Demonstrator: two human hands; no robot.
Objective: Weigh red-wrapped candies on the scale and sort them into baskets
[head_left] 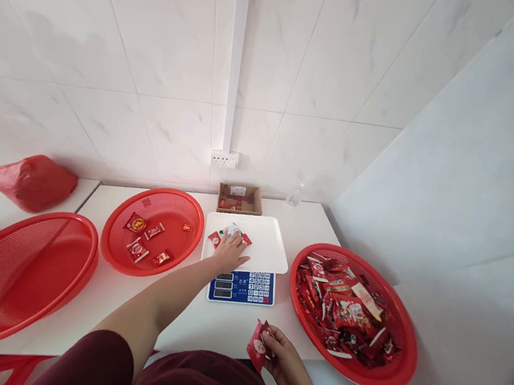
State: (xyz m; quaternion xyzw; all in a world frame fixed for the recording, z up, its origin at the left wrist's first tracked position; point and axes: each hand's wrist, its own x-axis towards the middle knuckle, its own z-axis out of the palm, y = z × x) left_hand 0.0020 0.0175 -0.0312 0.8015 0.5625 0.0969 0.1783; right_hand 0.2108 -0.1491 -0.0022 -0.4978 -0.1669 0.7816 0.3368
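Note:
My left hand [230, 253] reaches onto the white weighing tray [271, 256] of a digital scale. Its fingers are stretched over a few small red and white snack packets [214, 238], partly covering them. Below the tray shows the scale's blue keypad panel [244, 287]. Close to my body, my right hand [283, 361] is closed on red snack packets [257, 346], pinched between thumb and fingers. To the right of that hand stands a red plastic basket [395, 380] heaped with red-wrapped snack packets [346, 307].
A second red basket [196, 235] holds several scattered packets; another red basket [86, 250] stands farther left. Behind the scale is a cardboard box [259, 204] with red packets. A clear plastic bottle [295, 194] stands by the wall. Red plastic bags [33, 182] lie at far left.

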